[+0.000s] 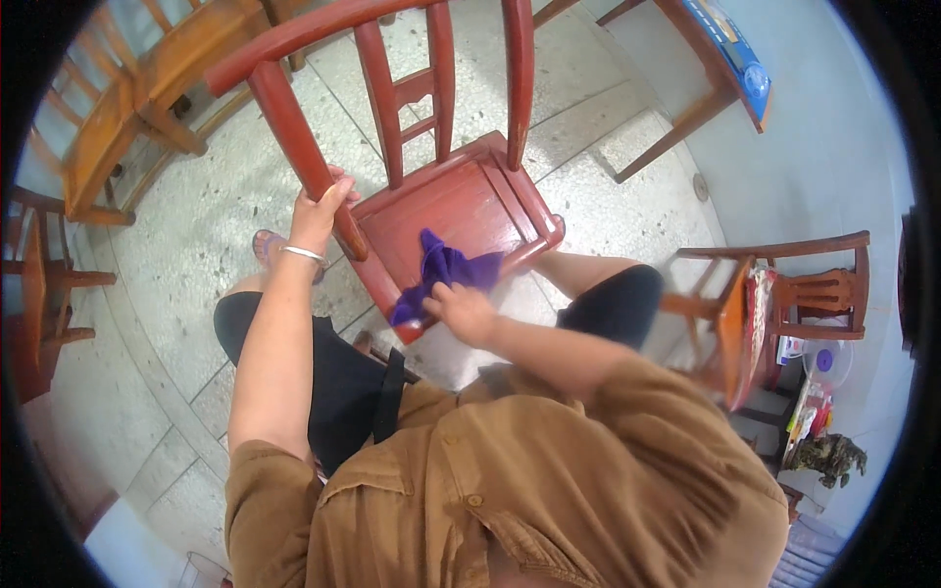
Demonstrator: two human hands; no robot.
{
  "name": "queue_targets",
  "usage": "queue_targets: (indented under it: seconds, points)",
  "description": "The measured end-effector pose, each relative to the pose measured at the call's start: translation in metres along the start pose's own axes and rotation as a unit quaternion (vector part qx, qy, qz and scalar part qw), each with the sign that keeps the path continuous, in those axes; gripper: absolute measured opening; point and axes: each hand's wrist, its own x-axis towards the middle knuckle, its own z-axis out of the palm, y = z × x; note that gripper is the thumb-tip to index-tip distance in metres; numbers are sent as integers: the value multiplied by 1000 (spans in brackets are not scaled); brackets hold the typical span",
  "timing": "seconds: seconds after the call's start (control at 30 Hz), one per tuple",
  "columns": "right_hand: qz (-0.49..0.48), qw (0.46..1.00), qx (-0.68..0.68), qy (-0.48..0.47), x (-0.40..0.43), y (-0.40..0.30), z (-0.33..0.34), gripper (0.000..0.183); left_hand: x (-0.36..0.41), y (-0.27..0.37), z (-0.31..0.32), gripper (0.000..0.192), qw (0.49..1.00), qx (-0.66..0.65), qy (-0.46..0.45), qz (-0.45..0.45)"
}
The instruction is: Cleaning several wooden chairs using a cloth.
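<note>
A red-painted wooden chair (456, 206) stands between my knees, its backrest on the far side and its seat towards me. My left hand (323, 209) is wrapped round the left back post (294, 136), low down near the seat. A silvery bangle (303, 253) circles that wrist. On the seat's near corner lies a crumpled purple cloth (459, 264). My right hand (462, 312) presses the cloth at that corner with bent fingers, slightly blurred; part of the cloth lies loose across the seat panel.
A wooden bench (169, 59) lines the upper left, with another dark wooden chair (37, 272) below it. At upper right is a wooden table (698, 44) bearing a blue item (750, 70). A wooden chair (816, 294) stands near the right wall. The floor (198, 242) is speckled stone.
</note>
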Motion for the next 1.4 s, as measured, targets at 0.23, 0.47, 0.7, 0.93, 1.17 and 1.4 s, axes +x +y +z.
queue_targets:
  seconds: [0.23, 0.47, 0.7, 0.93, 1.17, 1.4]
  points:
    - [85, 993, 58, 55, 94, -3, -18, 34, -1, 0, 2, 30, 1000, -25, 9, 7]
    - [101, 989, 98, 56, 91, -7, -18, 31, -2, -2, 0, 32, 1000, -26, -5, -11]
    - [23, 998, 28, -57, -10, -4, -2, 29, -3, 1, 1, 31, 1000, -24, -17, -4]
    - [41, 999, 15, 9, 38, -17, -4, 29, 1, -2, -1, 29, 999, -19, -24, 16]
    - [89, 991, 53, 85, 91, -15, -17, 25, 1, -6, 0, 31, 1000, 5, -10, 6]
    - [63, 997, -10, -43, 6, 24, -8, 26, -2, -4, -2, 31, 1000, 3, -14, -14]
